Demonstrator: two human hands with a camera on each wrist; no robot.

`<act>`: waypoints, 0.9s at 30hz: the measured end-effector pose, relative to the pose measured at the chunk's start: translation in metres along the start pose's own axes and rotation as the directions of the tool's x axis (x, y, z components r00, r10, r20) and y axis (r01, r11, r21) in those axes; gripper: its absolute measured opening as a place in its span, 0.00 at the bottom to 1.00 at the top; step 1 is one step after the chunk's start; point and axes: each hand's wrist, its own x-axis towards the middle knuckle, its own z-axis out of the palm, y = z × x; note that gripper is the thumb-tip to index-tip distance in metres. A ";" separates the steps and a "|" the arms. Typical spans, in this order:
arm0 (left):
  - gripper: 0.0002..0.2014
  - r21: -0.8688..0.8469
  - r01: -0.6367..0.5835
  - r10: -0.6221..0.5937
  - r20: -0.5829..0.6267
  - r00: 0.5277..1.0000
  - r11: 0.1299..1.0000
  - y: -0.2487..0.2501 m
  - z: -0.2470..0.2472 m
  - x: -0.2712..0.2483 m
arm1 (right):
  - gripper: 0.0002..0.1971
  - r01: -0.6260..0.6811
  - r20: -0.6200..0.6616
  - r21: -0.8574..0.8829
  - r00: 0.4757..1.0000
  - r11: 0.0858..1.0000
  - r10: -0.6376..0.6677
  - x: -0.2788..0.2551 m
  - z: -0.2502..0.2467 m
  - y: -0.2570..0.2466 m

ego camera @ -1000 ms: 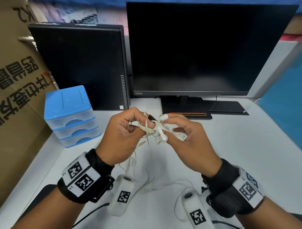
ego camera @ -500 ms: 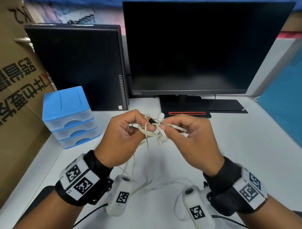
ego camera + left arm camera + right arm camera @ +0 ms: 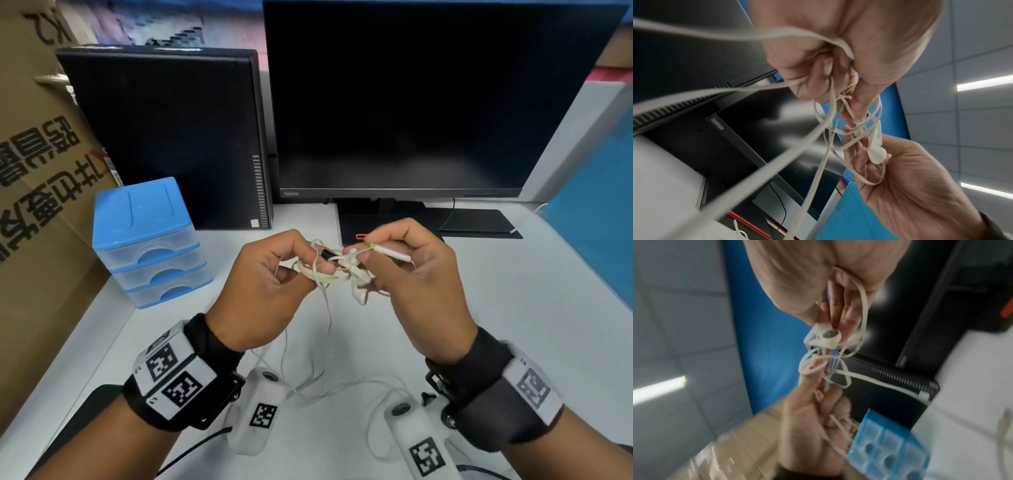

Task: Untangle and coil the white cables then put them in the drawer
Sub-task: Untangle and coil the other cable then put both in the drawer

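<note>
- Together, left hand [image 3: 263,291] and right hand [image 3: 416,284] pinch the tangled, flat white rubbery earphone cables [image 3: 337,270], fingers curled round its loops.
- Smooth rounded earbud [image 3: 876,155] dangles.

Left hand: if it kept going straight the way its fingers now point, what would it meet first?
Most likely the right hand. The left hand points across at it, with only the white cables knotted between the two. Depth is hard to judge, but they look nearly touching.
</note>
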 end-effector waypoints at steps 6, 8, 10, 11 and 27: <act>0.06 0.018 0.054 -0.055 0.025 0.998 0.998 -0.006 -0.003 0.001 | 0.05 -0.337 0.112 0.153 0.940 0.929 0.323 0.009 -0.008 -0.005; 0.06 0.036 0.075 -0.076 0.012 0.997 0.997 -0.008 -0.003 0.001 | 0.06 -0.347 0.105 0.142 0.937 0.927 0.334 0.012 -0.011 -0.006; 0.06 0.041 0.076 -0.076 0.001 0.997 0.996 -0.008 -0.003 0.001 | 0.05 -0.348 0.125 0.134 0.935 0.928 0.332 0.012 -0.013 -0.006; 0.05 0.033 0.073 -0.073 0.005 0.997 0.997 -0.007 -0.002 0.001 | 0.04 -0.348 0.145 0.125 0.933 0.929 0.330 0.012 -0.013 -0.007; 0.06 0.007 0.089 -0.090 0.115 0.989 0.996 -0.006 -0.002 -0.002 | 0.05 -0.345 0.235 0.024 0.914 0.938 0.330 0.010 -0.012 -0.001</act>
